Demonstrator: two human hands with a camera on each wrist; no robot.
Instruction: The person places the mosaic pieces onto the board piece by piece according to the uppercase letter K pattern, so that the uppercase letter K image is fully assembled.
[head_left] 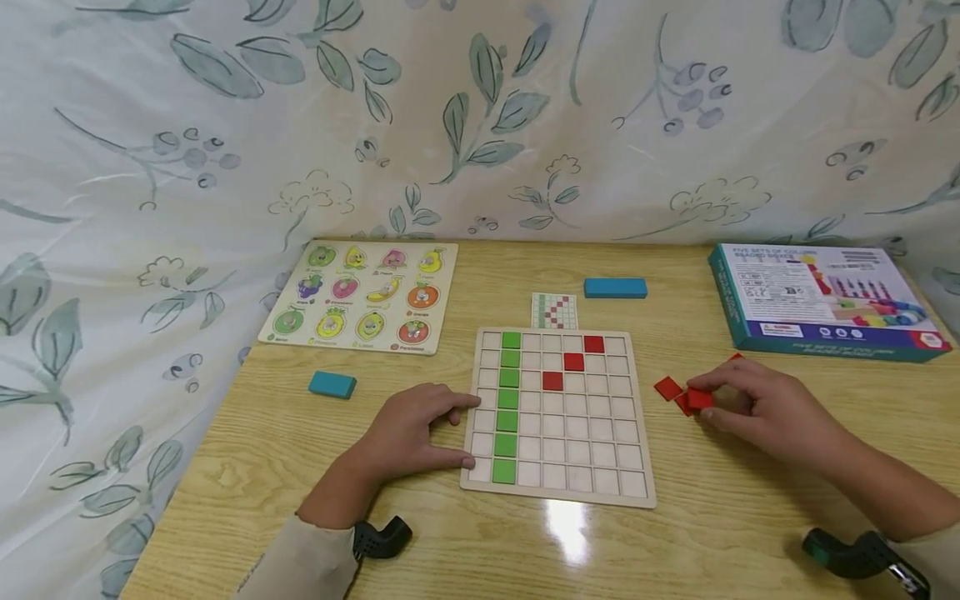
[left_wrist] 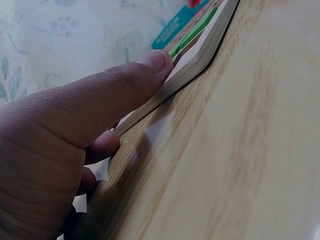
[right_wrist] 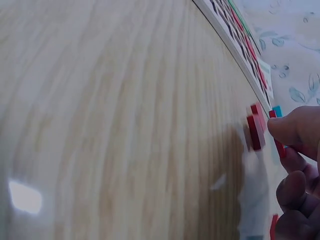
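A wooden grid board [head_left: 555, 497] lies flat on the table. One column of it is filled with green tiles [head_left: 507, 421], and three red tiles [head_left: 573, 362] sit on a diagonal at its upper right. My left hand [head_left: 405, 429] rests at the board's left edge, thumb and forefinger spread apart; in the left wrist view the thumb [left_wrist: 155, 62] touches the rim. To the right of the board, my right hand [head_left: 783, 408] pinches a red tile [head_left: 700, 399] between thumb and forefinger. Loose red tiles [head_left: 667, 387] lie by its fingertips, partly hidden.
Behind the board lies a small pattern card [head_left: 554, 311]. One blue block [head_left: 615, 288] is at the back, another blue block [head_left: 332, 384] at the left. A fruit picture board [head_left: 356, 296] lies back left, a toy box [head_left: 825, 300] back right. Patterned cloth [head_left: 480, 125] hangs behind the table.
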